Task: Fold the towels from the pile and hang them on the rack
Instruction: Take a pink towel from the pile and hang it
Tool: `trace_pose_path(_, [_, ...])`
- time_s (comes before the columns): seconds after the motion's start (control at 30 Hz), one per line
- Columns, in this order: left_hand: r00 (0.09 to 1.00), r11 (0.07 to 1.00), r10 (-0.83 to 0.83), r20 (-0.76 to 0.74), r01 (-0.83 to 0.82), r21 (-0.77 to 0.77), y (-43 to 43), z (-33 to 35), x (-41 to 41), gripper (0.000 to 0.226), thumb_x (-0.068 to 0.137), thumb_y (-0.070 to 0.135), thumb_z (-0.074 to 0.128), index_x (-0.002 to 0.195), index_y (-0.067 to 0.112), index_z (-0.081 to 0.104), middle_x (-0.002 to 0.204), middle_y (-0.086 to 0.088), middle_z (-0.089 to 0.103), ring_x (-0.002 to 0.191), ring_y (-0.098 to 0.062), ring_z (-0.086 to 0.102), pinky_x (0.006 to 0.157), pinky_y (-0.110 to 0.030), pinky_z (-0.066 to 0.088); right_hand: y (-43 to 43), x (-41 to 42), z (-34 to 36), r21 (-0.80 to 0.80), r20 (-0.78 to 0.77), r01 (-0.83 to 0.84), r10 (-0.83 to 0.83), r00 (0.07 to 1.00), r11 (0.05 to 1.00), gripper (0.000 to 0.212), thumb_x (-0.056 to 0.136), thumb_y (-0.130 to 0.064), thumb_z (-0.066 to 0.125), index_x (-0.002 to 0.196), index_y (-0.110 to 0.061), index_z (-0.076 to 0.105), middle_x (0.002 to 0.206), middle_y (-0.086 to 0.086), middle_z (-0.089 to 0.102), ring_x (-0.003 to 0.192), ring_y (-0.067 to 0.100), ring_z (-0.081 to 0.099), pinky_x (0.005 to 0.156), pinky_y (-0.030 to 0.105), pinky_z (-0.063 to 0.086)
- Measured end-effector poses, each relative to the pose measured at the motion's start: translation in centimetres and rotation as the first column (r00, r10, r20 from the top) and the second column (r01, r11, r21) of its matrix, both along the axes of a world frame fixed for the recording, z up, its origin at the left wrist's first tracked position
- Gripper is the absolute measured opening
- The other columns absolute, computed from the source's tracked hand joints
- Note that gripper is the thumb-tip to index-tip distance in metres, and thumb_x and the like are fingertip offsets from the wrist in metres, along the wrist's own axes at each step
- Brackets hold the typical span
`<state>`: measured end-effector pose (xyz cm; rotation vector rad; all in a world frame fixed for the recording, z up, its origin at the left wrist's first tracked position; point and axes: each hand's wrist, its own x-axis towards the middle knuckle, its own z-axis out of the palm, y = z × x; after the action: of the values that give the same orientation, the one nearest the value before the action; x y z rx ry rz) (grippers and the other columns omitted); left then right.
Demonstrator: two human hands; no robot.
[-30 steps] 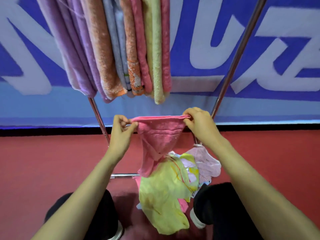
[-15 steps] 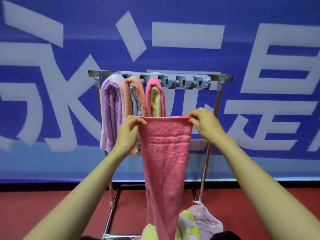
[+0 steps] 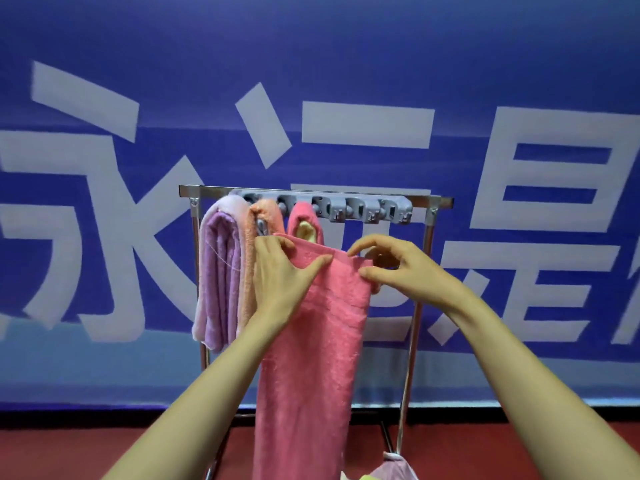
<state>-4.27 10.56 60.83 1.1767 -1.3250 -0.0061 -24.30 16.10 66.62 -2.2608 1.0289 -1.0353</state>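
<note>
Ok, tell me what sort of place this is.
Likely an indoor hall or gym-like room, not a home: a wall-wide blue banner with huge white characters, a red floor, and a free-standing metal rack hung with towels; a pink towel is held up before it.

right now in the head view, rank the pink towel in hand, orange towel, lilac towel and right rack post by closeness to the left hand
1. pink towel: touching the left hand.
2. orange towel: hanging just left of the hand.
3. lilac towel: further left.
4. right rack post: far right side.
</note>
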Motion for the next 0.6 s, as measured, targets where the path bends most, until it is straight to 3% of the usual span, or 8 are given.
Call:
trace_pose_path(0.1, [0.999,1.0,-0.02,0.026,0.02,0.02,-0.3,0.0,-0.6,0.058,0.062,0.051,0.082,0.088,0.014,0.045,0.095,-0.001,0.041,0.086,-0.018,0.046,0.08,-0.036,0.044,0.1,0.9,0.2,0.081,-0.04,-0.097,0.101,0.994,0.992,0.02,0.086,0.001,0.067,0.104,-0.006,0.067,0.095,0.015,0.069,0.082,0.018,0.068,0.076,0.021,0.054])
trace_pose_path(0.2, [0.991,0.995,-0.087,0.098,0.081,0.062,-0.6,0.2,-0.2,0.05,0.068,0.04,0.083,0.091,0.013,0.047,0.097,0.0,0.04,0.088,-0.017,0.047,0.079,-0.033,0.043,-0.2,1.4,0.6,0.071,-0.175,-0.086,0.098,0.98,0.994,0.031,0.084,0.005,0.066,0.113,-0.009,0.065,0.102,0.004,0.071,0.091,0.008,0.069,0.08,0.015,0.052])
trace_pose_path(0.33, [0.929,0.961,-0.272,0.25,0.248,0.122,-0.9,1.2,1.1,0.013,0.087,0.007,0.059,0.099,0.011,0.063,0.102,0.0,0.049,0.1,-0.015,0.053,0.091,-0.021,0.038,-1.8,1.8,1.2,-0.253,-0.395,-0.008,-0.096,0.914,0.967,0.017,0.091,-0.011,0.062,0.105,-0.018,0.069,0.097,-0.009,0.062,0.086,-0.001,0.059,0.078,0.012,0.046])
trace_pose_path(0.4, [0.912,0.94,-0.333,0.241,0.301,0.16,-1.0,1.8,1.6,0.029,0.088,-0.005,0.05,0.097,0.013,0.071,0.101,0.0,0.06,0.097,-0.01,0.056,0.088,-0.016,0.039,-2.7,2.4,1.2,-0.348,-0.434,-0.012,-0.149,0.889,0.937,0.012,0.093,-0.017,0.06,0.102,-0.02,0.067,0.103,-0.009,0.053,0.087,0.001,0.051,0.076,0.008,0.04])
trace_pose_path(0.5, [0.886,0.872,-0.463,0.038,0.447,0.201,-1.2,2.0,2.1,0.033,0.085,-0.009,0.056,0.088,0.021,0.068,0.094,0.0,0.071,0.088,-0.01,0.064,0.084,-0.025,0.051,-4.1,3.4,0.9,-0.384,-0.447,0.009,-0.194,0.873,0.923,0.01,0.093,-0.019,0.058,0.102,-0.021,0.062,0.1,-0.012,0.055,0.089,0.005,0.05,0.078,0.02,0.044])
trace_pose_path(0.6, [0.809,0.801,-0.532,-0.251,0.576,0.162,-0.9,2.0,2.1,0.026,0.082,-0.007,0.066,0.092,0.014,0.056,0.085,-0.007,0.071,0.077,-0.014,0.067,0.07,-0.027,0.054,-5.2,4.5,0.9,-0.38,-0.359,0.085,-0.231,0.904,0.921,0.015,0.09,-0.019,0.063,0.105,-0.018,0.06,0.093,-0.012,0.06,0.086,0.009,0.056,0.08,0.032,0.049])
